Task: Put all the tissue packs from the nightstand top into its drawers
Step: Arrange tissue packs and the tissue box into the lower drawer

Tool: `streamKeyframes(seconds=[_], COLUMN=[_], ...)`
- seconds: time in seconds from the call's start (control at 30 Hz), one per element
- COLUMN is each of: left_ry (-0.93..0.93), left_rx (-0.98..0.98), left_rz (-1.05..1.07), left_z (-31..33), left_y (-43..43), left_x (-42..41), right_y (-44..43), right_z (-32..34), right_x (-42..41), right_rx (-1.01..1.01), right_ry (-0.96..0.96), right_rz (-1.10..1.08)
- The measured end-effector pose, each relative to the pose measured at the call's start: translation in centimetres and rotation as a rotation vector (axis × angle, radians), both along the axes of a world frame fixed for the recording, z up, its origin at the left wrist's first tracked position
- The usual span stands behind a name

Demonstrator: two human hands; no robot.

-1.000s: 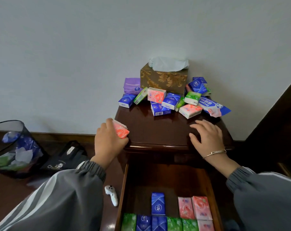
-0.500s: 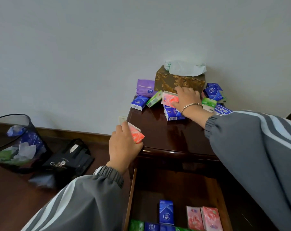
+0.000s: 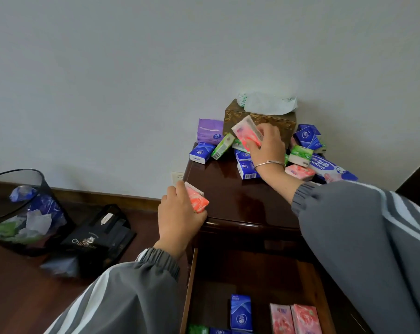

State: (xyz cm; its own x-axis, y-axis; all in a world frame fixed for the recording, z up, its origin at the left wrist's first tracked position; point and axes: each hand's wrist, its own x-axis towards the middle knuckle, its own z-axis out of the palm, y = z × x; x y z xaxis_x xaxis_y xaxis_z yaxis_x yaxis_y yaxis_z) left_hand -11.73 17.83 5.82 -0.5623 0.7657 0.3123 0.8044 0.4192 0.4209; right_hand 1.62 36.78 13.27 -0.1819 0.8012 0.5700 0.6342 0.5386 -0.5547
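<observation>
We face a plain pale grey wall (image 3: 132, 80) in soft, even light. A dark wooden baseboard (image 3: 108, 192) runs along its foot above a glossy reddish-brown floor (image 3: 16, 297). The nightstand (image 3: 228, 196), polished dark wood, stands against the wall, with a white wall socket (image 3: 177, 177) just beside its back left corner. We see dark woodwork (image 3: 418, 182) at the right edge.

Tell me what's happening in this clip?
A person is moving tissue packs from a nightstand top into its open drawer. The right hand holds a pink pack just above the pile by the gold tissue box; the left hand grips a second pink pack at the front-left corner. Many packs remain on top; several lie in the drawer.
</observation>
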Motion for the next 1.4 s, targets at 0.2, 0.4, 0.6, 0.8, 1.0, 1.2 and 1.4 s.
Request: streamKeyframes(seconds=[0.2,0.4,0.6,0.8,1.0,1.2,1.4], left_ry=[-0.480,-1.354,-1.595,-1.518,-1.419,-1.521,-1.599], left_rx=[0.228,0.426,0.416,0.130,-0.008,-0.186,-0.228], left_rz=[0.040,-0.158,-0.265,-0.447,-0.485,-0.581,-0.657], left_z=[2.0,4.8,6.1,6.0,6.6,7.2,7.4], left_y=[-1.1,-3.5,-4.5,-6.2,-6.8,-6.9,-5.5], left_x=[0.8,7.3,12.4,14.8,15.1,14.9,14.8], right_y=[-7.7,-14.3,-18.4,-19.8,-20.9,-20.7,-19.7], right_z=[-2.1,-4.2,-3.4,-1.7,-0.6,0.0,-0.5], right_x=[4.0,8.1,10.9,14.8,16.7,15.8,14.9], right_rx=[-0.489,-0.703,-0.615,-0.744,-0.826,-0.709,-0.570], right_ry=[0.300,0.478,0.501,0.425,0.379,0.231,0.308], right_rz=[0.191,0.255,0.273,0.366,0.480,0.455,0.382])
